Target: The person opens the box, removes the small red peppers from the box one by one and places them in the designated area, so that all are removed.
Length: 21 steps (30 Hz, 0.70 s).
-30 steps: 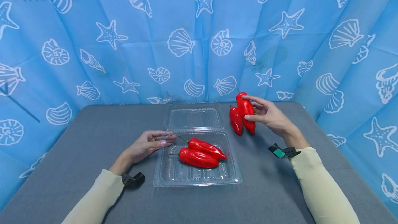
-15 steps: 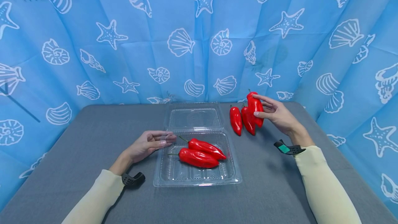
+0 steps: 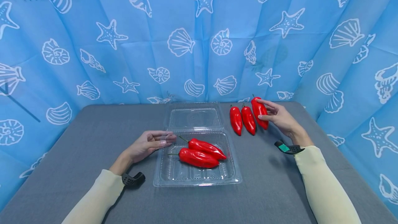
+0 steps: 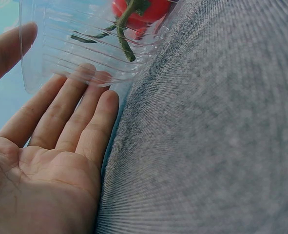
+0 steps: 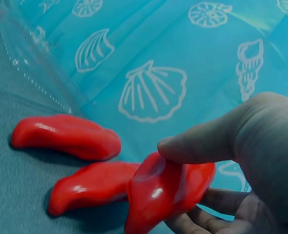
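Note:
At the back right, my right hand (image 3: 280, 116) holds a glossy red pepper (image 3: 259, 113) between thumb and fingers. Two more peppers, a left one (image 3: 236, 121) and a middle one (image 3: 248, 120), lie side by side to its left. In the right wrist view the thumb presses the held pepper (image 5: 158, 192) from above, with fingers beneath. A clear plastic clamshell container (image 3: 174, 179) lies unfolded, its base holding an upper pepper (image 3: 206, 148) and a lower pepper (image 3: 198, 158), stems leftward. My left hand (image 3: 149, 145) touches the base's left rim with fairly straight fingers, as the left wrist view shows (image 4: 61, 146).
The container's lid (image 3: 195, 117) lies flat behind its base. Grey cloth covers the table (image 3: 93, 141). A blue curtain (image 3: 199, 61) printed with shells and starfish hangs right behind the table and along its sides.
My right hand has moved right with its pepper, from above the middle pepper to beside it, and has come down lower. The left hand and container have stayed still.

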{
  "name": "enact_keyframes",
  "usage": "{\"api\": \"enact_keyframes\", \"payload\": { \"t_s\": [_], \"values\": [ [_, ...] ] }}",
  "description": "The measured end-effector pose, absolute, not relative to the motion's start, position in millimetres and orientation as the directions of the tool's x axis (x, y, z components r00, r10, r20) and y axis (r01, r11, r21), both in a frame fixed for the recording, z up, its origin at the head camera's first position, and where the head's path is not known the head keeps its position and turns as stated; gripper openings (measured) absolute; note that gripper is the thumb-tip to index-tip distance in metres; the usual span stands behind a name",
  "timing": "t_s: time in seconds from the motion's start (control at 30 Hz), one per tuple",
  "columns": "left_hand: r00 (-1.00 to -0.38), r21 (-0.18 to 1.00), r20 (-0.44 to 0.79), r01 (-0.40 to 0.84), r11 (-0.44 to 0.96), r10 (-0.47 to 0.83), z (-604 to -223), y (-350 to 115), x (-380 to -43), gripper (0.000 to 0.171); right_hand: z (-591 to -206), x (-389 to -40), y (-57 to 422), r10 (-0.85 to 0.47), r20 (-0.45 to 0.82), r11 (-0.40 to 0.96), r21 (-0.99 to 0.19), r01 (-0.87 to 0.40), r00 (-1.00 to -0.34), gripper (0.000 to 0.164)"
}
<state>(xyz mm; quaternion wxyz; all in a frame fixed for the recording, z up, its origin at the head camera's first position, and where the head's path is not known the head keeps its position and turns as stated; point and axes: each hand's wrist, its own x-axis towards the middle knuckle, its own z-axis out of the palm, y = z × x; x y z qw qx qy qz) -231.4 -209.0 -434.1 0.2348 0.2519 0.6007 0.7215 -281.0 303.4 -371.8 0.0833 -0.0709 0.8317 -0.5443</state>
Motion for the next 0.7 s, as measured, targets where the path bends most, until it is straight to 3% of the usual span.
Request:
{"api": "enact_keyframes", "payload": {
  "t_s": [0.33, 0.7],
  "values": [
    [-0.761, 0.986, 0.087, -0.027, -0.165, 0.643, -433.3, -208.8, -230.9, 0.055, -390.1, -287.0, 312.1, -0.177, -0.112, 0.433, -0.901, 0.025, -0.978, 0.074],
    [-0.769, 0.988, 0.072, -0.033, -0.152, 0.635, -432.1, -208.3, -230.8, 0.055, -398.7, -285.7, 310.7, -0.173, -0.110, 0.528, -0.849, 0.002, -0.979, 0.070]
  ]
}}
